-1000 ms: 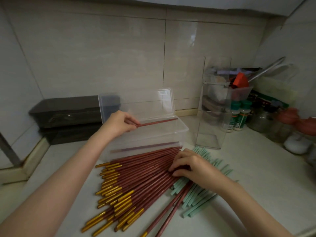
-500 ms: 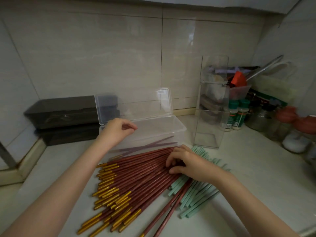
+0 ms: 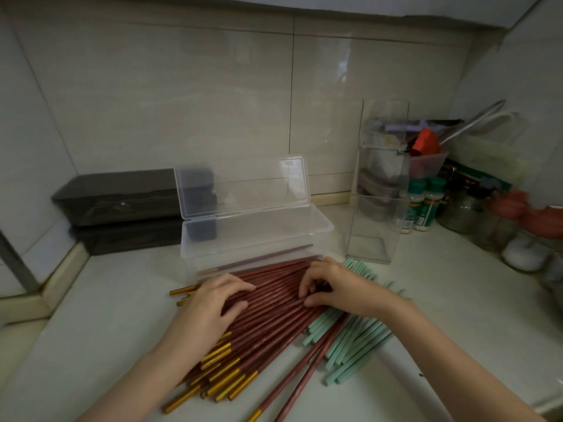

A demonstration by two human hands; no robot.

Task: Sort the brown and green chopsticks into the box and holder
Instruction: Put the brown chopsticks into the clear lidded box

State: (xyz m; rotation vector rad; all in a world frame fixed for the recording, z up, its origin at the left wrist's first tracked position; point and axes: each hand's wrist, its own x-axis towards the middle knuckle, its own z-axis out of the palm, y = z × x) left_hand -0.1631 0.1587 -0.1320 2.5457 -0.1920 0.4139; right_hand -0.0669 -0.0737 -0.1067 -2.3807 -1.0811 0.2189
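A fan of brown chopsticks with gold ends lies on the counter, partly over a heap of green chopsticks to its right. Behind them stands a clear plastic box with its lid up; a few brown chopsticks lie inside. A tall clear holder stands right of the box with nothing in it. My left hand rests on the brown pile with relaxed fingers. My right hand lies on the pile's far tips, fingers and thumb curled and pinching brown chopsticks.
Two dark lidded boxes are stacked at the back left against the tiled wall. Clear containers, spice bottles and jars crowd the right corner. The counter's front edge runs at the lower right.
My left hand let go of a brown chopstick into the box, then came down onto the brown pile. My right hand stayed on the pile's tips.
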